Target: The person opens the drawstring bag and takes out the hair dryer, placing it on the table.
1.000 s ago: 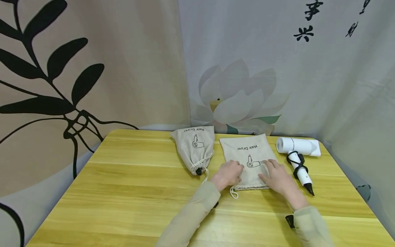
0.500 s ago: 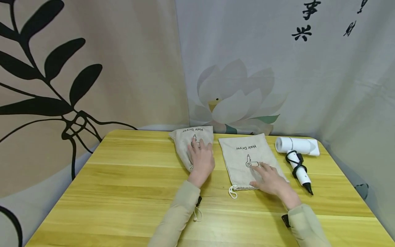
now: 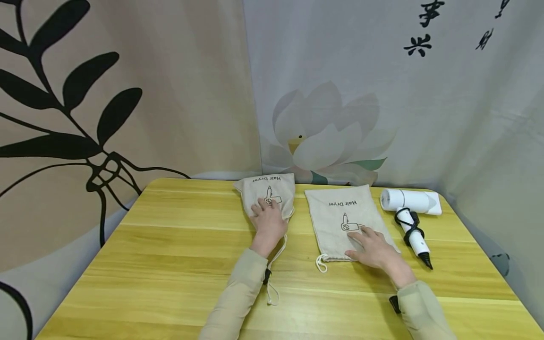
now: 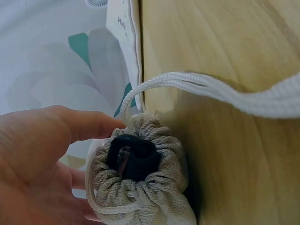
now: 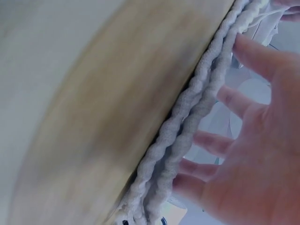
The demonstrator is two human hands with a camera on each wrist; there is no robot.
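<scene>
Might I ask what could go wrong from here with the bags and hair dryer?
The drawstring trailing past the left hand might snag. The black item in the gathered mouth of the bulging bag could slip out if tipped. The white hair dryer lies near the far edge of the table; a bump might dislodge it.

Gap between stuffed bag (image 3: 278, 188) and flat bag (image 3: 335, 217); drawstring (image 4: 253, 101) along left; hair dryer (image 3: 413, 201) blocks far right.

On the table (image 3: 170, 264), the left bag (image 3: 263, 188) lies under the left hand (image 3: 269, 223), the right bag (image 3: 340, 215) under the right hand (image 3: 375, 249), with the hair dryer (image 3: 410, 202) farther right and the curtain (image 3: 340, 56) behind the table.
</scene>
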